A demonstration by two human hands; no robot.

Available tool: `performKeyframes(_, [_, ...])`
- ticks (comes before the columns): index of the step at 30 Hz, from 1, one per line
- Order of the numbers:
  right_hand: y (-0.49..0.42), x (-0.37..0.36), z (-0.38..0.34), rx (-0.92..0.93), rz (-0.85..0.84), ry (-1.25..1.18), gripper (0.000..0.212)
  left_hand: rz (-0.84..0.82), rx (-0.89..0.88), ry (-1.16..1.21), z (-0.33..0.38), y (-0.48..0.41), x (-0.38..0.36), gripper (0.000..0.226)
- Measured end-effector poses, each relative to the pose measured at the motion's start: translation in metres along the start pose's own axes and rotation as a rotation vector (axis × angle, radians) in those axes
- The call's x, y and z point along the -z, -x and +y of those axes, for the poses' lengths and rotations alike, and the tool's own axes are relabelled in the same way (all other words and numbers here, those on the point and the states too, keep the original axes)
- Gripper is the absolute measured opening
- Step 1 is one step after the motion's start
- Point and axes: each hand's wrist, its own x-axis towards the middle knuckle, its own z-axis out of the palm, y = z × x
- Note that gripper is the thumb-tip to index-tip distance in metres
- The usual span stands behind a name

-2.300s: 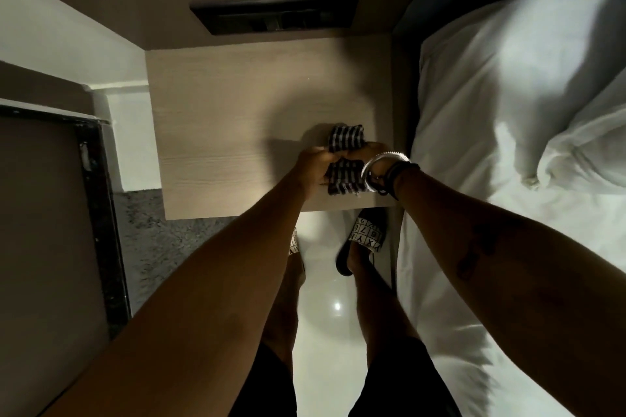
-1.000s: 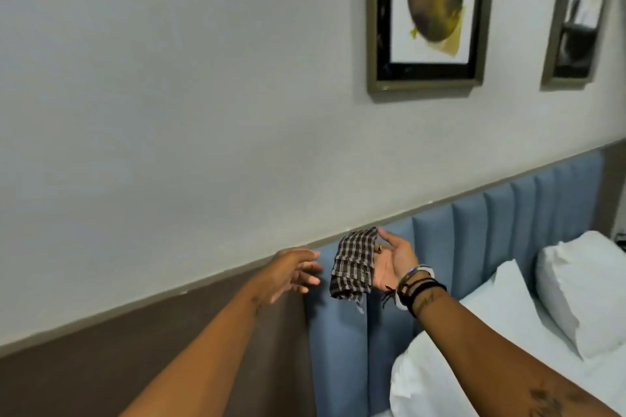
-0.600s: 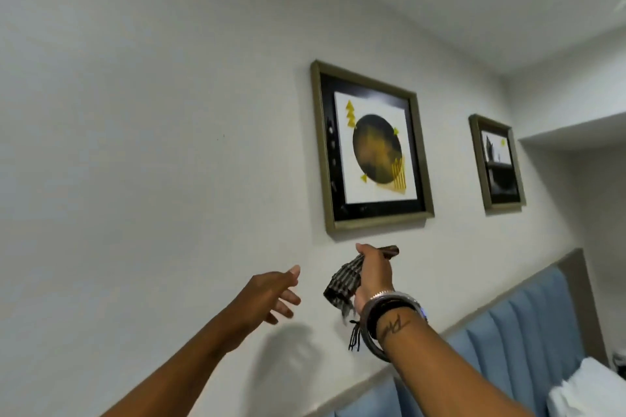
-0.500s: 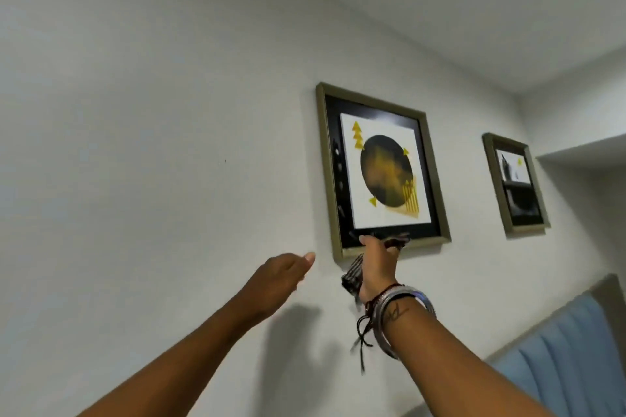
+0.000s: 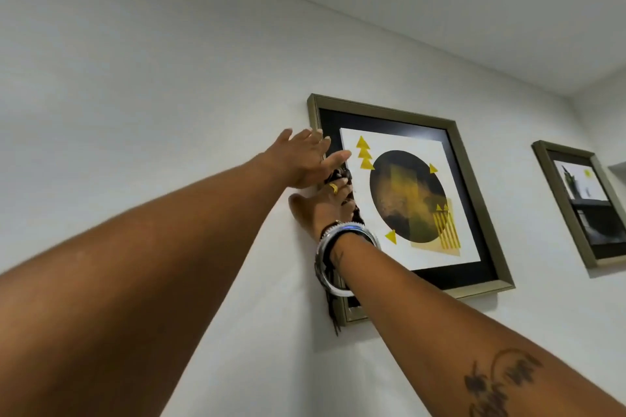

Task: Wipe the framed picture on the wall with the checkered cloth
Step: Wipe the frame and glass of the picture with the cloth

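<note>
Now both hands have risen from below the gold-framed picture of a dark circle [image 5: 411,195]: my right hand [image 5: 323,206] presses the bunched checkered cloth [image 5: 343,179] onto its left glass, left hand [image 5: 305,159] flat and spread steadying the frame edge. Wiping can begin, I judge.

Single head view, tilted up, close to wall [image 5: 135,78], arms reaching forward.

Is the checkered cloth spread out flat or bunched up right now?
Bunched up. The checkered cloth shows only as a dark wad under the right hand, pressed against the framed picture.
</note>
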Motion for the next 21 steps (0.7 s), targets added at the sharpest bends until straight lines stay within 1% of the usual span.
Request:
performKeyframes(2, [-0.009,0.0,-0.005,0.018,0.006,0.05,0.109,-0.021,0.005,-0.056,-0.003,-0.015,0.0,0.082])
performKeyframes(4, [-0.019,0.0,-0.009,0.067,0.034,0.08,0.11,-0.055,-0.005,-0.135,-0.008,-0.027,-0.002,0.077])
performKeyframes(7, [-0.032,-0.003,-0.015,0.162,0.115,0.102,0.1,-0.1,-0.03,-0.219,-0.014,-0.035,-0.011,0.069])
performKeyframes(10, [-0.037,0.0,-0.012,0.24,0.166,0.164,0.095,-0.07,-0.014,-0.171,-0.018,-0.034,-0.014,0.068])
performKeyframes(13, [-0.033,0.006,0.012,0.345,0.109,0.273,0.093,-0.07,-0.01,-0.145,-0.015,-0.03,-0.017,0.067])
performKeyframes(17, [-0.002,0.005,0.052,0.417,0.154,0.305,0.098,-0.101,0.042,-0.064,-0.012,-0.031,-0.011,0.08])
performKeyframes(21, [0.03,0.005,0.104,0.506,0.169,0.322,0.096,-0.161,0.137,0.028,-0.015,-0.034,0.004,0.09])
